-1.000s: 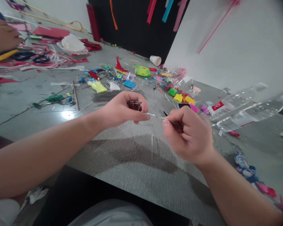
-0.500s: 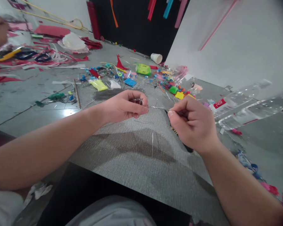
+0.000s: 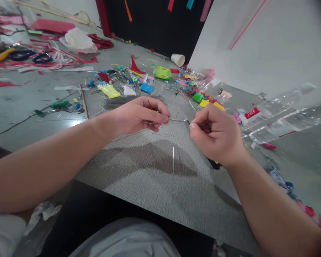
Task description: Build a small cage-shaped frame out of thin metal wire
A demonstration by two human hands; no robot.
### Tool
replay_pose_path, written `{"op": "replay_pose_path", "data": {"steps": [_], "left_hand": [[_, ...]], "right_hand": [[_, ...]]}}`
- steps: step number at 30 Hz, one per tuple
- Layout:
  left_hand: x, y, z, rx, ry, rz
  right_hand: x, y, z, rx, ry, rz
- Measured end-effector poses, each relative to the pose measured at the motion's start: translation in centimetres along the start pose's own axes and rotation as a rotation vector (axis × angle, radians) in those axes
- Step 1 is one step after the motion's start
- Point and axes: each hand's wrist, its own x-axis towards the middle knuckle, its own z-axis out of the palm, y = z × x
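Note:
A thin silvery wire (image 3: 178, 120) stretches between my two hands above the grey table mat (image 3: 139, 182). My left hand (image 3: 146, 116) pinches it between thumb and fingers, and part of the wire shows under the palm. At the other end, my right hand (image 3: 216, 134) is closed, with thumb and forefinger gripping the wire's tip; its other fingers are curled in. Below the hands a straight wire piece (image 3: 173, 160) lies on the mat. Behind my left hand is a bundle of dark straight wires (image 3: 117, 102), partly covered by that hand.
Small clay packets, including a yellow one (image 3: 109, 91) and a blue one (image 3: 147, 88), lie beyond my hands among coloured scraps. Two clear plastic bottles (image 3: 286, 130) lean at the right. Scissors (image 3: 42, 57) and red strips are at the far left, near another person's hand. A paper cup (image 3: 178, 60) lies at the back.
My left fingers have closed down, and the wire loop seen in them before is now mostly hidden. The right hand has shifted slightly while keeping its pinch. The view has moved a little.

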Motion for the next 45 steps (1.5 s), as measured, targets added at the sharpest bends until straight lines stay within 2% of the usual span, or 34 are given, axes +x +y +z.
{"op": "replay_pose_path", "data": {"steps": [4,10,16,18,25,32,36,40,45], "left_hand": [[-0.12,0.16,-0.23,0.149,-0.001,0.023],[-0.04,0.02,-0.31,0.194,-0.033,0.001],[0.23,0.02,-0.42,0.115,-0.199,-0.083],[0.22,0.12,-0.36,0.106,-0.215,-0.076],[-0.05,0.51,0.01,0.072,-0.224,-0.101],[-0.17,0.62,-0.16,0.006,-0.239,-0.189],[-0.09,0.59,-0.07,0.020,-0.195,-0.183],[-0.09,0.53,0.04,0.029,-0.159,-0.169],[-0.12,0.38,0.03,0.029,-0.117,-0.169]], "right_hand": [[0.05,0.07,0.01,-0.022,-0.033,-0.023],[0.14,0.06,0.00,0.016,-0.052,0.000],[0.35,0.11,-0.06,0.056,-0.065,0.063],[0.45,0.16,-0.04,0.082,-0.069,0.084],[0.51,0.20,0.20,0.179,-0.071,0.141],[0.37,0.28,0.53,0.378,-0.108,0.304],[0.62,0.11,0.63,0.517,-0.154,0.419],[0.94,-0.24,0.62,0.608,-0.130,0.515],[0.94,0.22,0.24,0.670,-0.187,0.516]]}}
